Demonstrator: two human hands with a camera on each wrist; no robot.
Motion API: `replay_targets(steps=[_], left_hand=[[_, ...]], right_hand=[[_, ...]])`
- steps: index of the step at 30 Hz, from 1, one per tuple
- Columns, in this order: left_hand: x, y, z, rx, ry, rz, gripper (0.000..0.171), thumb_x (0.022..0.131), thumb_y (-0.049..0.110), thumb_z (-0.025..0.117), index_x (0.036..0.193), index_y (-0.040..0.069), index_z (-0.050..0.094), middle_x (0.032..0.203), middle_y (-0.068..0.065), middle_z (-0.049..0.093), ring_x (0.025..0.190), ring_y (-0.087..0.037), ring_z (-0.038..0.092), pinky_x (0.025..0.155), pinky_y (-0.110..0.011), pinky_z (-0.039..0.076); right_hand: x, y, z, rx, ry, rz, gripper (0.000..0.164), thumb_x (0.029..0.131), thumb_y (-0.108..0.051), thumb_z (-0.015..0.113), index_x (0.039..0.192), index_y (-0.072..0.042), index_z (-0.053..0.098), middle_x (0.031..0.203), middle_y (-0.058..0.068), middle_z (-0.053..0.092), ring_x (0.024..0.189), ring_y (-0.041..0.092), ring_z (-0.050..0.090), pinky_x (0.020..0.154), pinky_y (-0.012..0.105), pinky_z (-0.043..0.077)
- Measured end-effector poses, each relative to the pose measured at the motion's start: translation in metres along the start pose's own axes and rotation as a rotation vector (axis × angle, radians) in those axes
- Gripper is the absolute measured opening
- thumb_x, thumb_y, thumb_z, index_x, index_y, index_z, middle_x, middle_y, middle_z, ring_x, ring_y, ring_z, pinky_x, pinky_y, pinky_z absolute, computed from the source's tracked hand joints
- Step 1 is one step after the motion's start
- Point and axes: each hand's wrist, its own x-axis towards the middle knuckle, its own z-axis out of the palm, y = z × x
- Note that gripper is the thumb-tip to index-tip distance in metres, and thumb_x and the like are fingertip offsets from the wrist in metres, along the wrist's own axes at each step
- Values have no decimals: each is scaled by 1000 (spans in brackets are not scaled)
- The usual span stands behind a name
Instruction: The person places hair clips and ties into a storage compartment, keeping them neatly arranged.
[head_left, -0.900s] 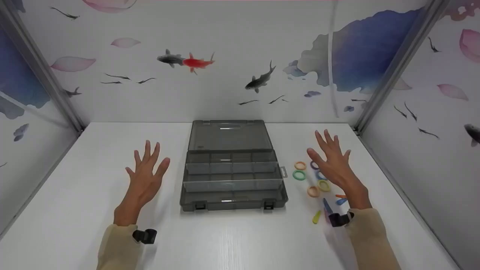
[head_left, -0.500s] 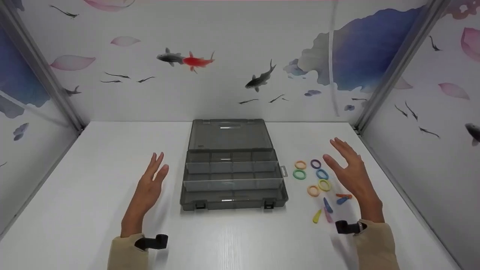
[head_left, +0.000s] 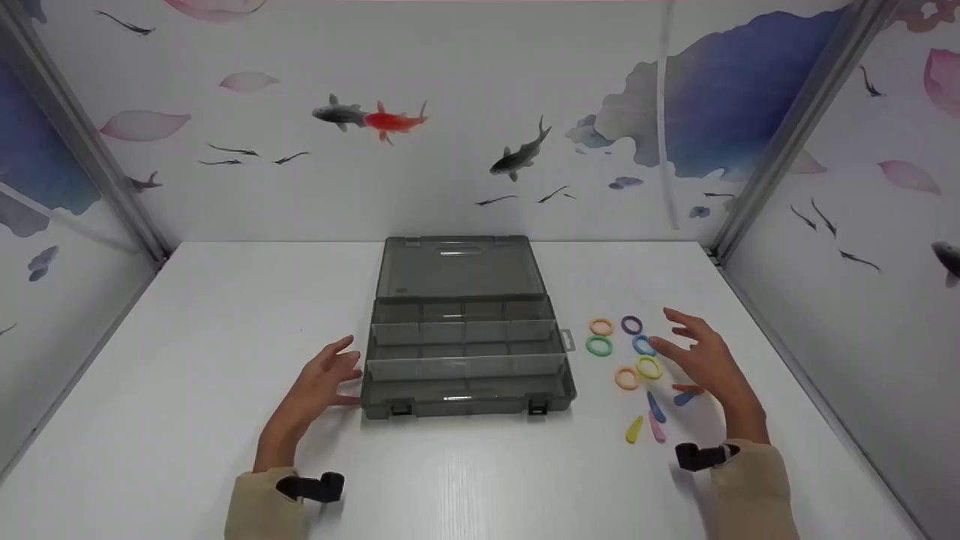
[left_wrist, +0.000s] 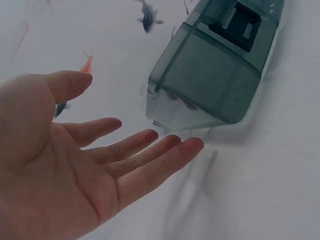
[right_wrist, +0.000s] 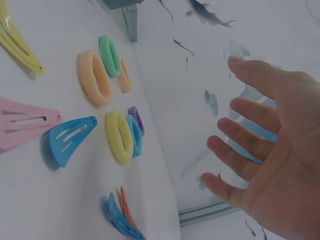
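A dark translucent compartment box (head_left: 465, 367) lies on the white table with its lid (head_left: 459, 270) folded back. Beside its left wall is my left hand (head_left: 315, 386), fingertips right at the box's front left corner. The left wrist view shows that palm (left_wrist: 65, 180) with fingers extended, holding nothing. Over the right side my right hand (head_left: 709, 367) hovers with loosely bent fingers and nothing in it. Beneath and left of it lie several hair ties, including a yellow one (right_wrist: 119, 137) and a green one (head_left: 599, 346). Several snap hair clips, such as a pink one (head_left: 657, 428), lie nearer the front.
White panels printed with fish and petals enclose the table (head_left: 450, 480) at the back and sides. A small hanging tab (head_left: 568, 340) juts from the box's right wall. Two black latches (head_left: 538, 404) sit along its front edge.
My left hand has moved right and down to the box's left side. My right hand has moved right and lowered toward the hair ties, uncovering several of them and the clips.
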Motion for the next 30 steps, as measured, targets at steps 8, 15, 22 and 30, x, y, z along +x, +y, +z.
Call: replay_targets(steps=[8,15,22,30], left_hand=[[-1,-6,-1,-45,-53,-25,68,105,33,51,160,11,18,160,-26,30,141,-47,41,87,-46,61],[1,-12,4,-30,-95,-11,66,103,26,56,159,10,25,158,-27,34,142,-47,40,89,-48,60],[0,-14,4,-28,-127,-5,65,103,19,55,158,4,25,156,-30,35,142,-48,39,93,-52,58],[3,-17,5,-39,-131,-38,65,103,19,55,159,6,24,156,-29,34,143,-46,39,93,-50,58]], right_hand=[[5,16,6,59,-122,177,90,91,-52,69,159,-11,26,162,24,27,144,45,35,97,43,58],[3,24,10,-31,-131,259,79,89,-46,73,148,-4,43,145,29,45,116,33,59,97,39,56],[5,23,13,-112,-125,262,69,88,-37,77,140,0,51,138,29,48,106,31,58,89,36,54],[7,20,19,-142,-121,292,64,88,-27,76,139,3,51,143,32,43,115,38,50,103,52,47]])
